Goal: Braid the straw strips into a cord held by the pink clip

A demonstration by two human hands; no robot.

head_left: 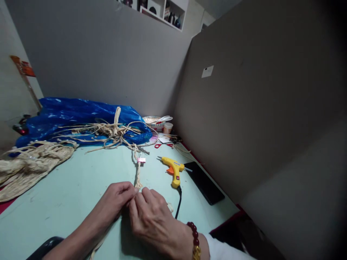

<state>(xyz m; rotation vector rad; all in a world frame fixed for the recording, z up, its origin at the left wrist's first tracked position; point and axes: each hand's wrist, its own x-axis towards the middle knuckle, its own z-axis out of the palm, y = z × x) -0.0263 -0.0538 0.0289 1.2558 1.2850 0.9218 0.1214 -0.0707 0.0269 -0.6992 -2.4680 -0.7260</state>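
Observation:
A pale braided straw cord [138,175] runs from my hands up the table. At its far end a pink binder clip [141,160] grips it. My left hand [121,193] pinches the near end of the braid between thumb and fingers. Right beside it, touching, my right hand [151,213] is closed on the same end, with a beaded bracelet [195,234] at its wrist. The fingertips hide how the strands lie between them. Loose strands [97,247] trail below my left forearm.
To the right lie a yellow glue gun [173,169] with a black cable and a dark tablet-like slab [206,184]. Behind are a blue plastic bag [81,112] with tangled straw [114,131], red scissors [162,145] and a cup [168,127]. Woven straw [35,166] sits left; grey partitions [108,54] stand behind and right.

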